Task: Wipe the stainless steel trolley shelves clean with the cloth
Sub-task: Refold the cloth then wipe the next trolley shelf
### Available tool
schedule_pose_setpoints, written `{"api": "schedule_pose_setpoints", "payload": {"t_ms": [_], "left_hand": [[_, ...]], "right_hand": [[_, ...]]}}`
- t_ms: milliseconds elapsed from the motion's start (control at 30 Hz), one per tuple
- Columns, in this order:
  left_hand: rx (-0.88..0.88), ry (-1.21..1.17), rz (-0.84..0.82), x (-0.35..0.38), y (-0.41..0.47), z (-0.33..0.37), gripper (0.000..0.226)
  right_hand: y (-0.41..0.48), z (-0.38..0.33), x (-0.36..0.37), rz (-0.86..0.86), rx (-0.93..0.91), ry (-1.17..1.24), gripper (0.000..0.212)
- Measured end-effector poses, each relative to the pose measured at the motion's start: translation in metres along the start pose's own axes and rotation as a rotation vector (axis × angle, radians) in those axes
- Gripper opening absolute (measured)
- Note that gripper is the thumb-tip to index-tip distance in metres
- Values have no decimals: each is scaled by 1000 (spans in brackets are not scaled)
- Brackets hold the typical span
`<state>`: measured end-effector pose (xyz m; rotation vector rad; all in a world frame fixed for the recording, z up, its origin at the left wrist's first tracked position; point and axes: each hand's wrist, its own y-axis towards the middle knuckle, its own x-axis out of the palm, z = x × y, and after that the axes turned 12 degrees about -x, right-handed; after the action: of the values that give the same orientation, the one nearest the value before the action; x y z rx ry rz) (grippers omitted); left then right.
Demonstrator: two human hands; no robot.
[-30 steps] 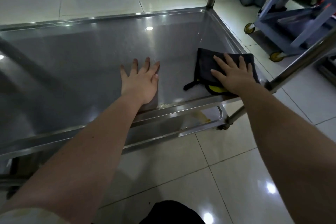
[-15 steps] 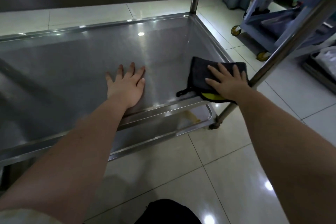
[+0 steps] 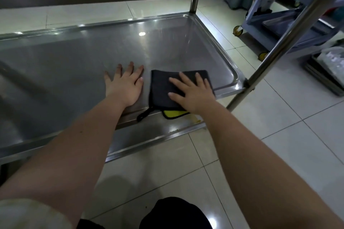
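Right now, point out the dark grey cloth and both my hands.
Dark grey cloth (image 3: 161,87): head view, bare left part.
Left hand (image 3: 126,87): head view, its back.
Right hand (image 3: 195,95): head view, its back.

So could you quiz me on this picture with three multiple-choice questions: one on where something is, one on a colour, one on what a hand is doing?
1. Where does the dark cloth lie?
A) in a bucket
B) on the steel shelf, by its near edge
C) hung on a hook

2. What colour shows on the cloth's underside?
A) red
B) yellow
C) white

3. What is the left hand doing?
A) gripping a post
B) lifting the cloth
C) resting flat on bare steel

Answers:
1 B, the right hand presses it onto the shelf.
2 B, a yellow corner peeks out at the near edge.
3 C, its fingers are spread on the shelf beside the cloth.
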<state>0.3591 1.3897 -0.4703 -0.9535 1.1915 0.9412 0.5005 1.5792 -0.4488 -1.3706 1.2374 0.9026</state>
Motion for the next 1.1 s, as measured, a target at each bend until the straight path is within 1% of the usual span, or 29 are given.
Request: {"api": "schedule_pose_setpoints", "payload": {"t_ms": [133, 233, 367, 467, 567, 700, 833, 933, 1100], "left_hand": [[-1, 6, -11, -2, 0, 3, 52], [5, 16, -6, -1, 0, 3, 53], [14, 31, -1, 1, -1, 1, 61], [42, 52, -11, 2, -2, -1, 63], [43, 49, -12, 4, 0, -3, 63], [43, 50, -3, 6, 2, -4, 63], [34, 48, 4, 5, 7, -3, 62], [16, 42, -5, 4, 10, -3, 61], [0, 34, 13, 4, 10, -2, 61]], "right_hand": [[-13, 58, -9, 2, 169, 2, 60], [-18, 74, -9, 9, 223, 16, 59], [-20, 64, 4, 22, 218, -47, 59], [-11, 74, -2, 6, 227, -51, 61], [24, 97, -15, -34, 205, 3, 62], [80, 120, -29, 12, 164, -40, 62], [116, 123, -40, 56, 166, -66, 63], [114, 117, -36, 72, 167, -66, 62], [61, 104, -21, 71, 87, -52, 59]]}}
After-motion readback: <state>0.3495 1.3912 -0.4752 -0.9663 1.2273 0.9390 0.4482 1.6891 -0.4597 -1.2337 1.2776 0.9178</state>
